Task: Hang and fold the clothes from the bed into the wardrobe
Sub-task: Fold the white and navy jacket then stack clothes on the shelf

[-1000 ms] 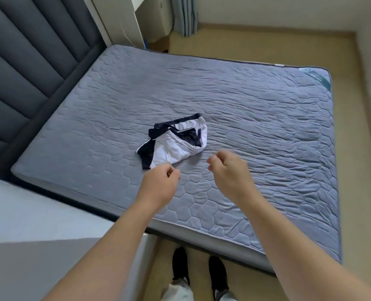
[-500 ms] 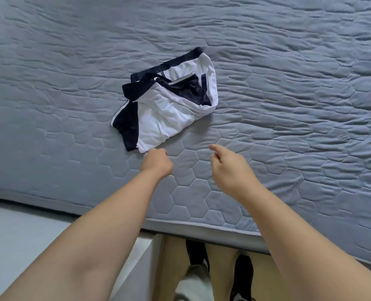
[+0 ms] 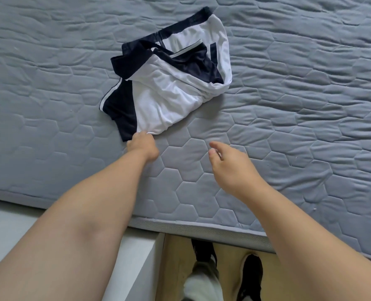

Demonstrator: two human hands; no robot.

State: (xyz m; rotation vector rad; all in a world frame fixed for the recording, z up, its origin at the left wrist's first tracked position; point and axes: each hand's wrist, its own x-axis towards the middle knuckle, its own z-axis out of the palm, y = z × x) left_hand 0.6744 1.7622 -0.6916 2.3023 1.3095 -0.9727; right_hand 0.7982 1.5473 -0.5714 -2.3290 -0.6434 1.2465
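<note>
Pinching the near white hem, the left hand (image 3: 143, 145) curls its fingers on the shirt (image 3: 169, 94), which lies crumpled on the bed (image 3: 310, 127). The right hand (image 3: 230, 166) hovers beside it, loosely curled, holding nothing. It would best take the hem's other corner so the cloth lifts evenly. Mattress spreads wide around; the bed's near edge lies under both forearms.

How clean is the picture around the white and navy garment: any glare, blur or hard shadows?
Head view: soft even light, no glare; the white and navy garment on the grey quilted mattress is sharp, shadow faint; the wide lens bows the mattress edge.
</note>
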